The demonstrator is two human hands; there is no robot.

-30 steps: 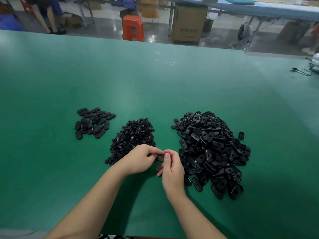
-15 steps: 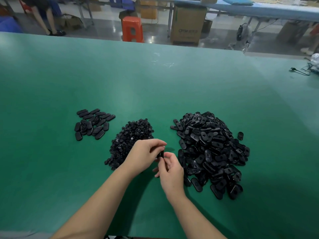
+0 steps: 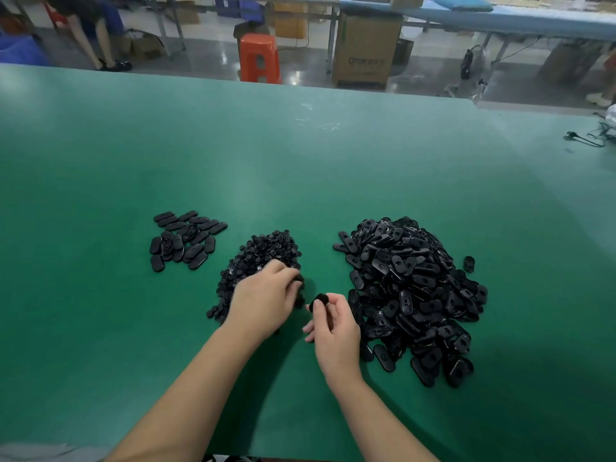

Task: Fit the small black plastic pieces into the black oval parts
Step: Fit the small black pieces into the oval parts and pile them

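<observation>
Green table (image 3: 300, 168): smooth matte mat. Big heap of oval parts (image 3: 410, 288) at right: glossy, flat, slotted. Heap of small pieces (image 3: 263, 255) at centre: tiny, round, knobbly. Finished group (image 3: 185, 240) at left, laid flat. Left hand (image 3: 266, 301): fingers curled down into the small heap, contents hidden. Right hand (image 3: 333, 325): pinching one oval part (image 3: 320, 300) between the heaps. Pick a single piece; align with slot; press squarely until seated.

We are in a factory assembly hall: a long green worktable (image 3: 300, 155) heaped with black parts (image 3: 410, 291), cartons (image 3: 366, 48) on the concrete floor, a plastic stool (image 3: 260, 58), more benches (image 3: 500, 21) behind.
</observation>
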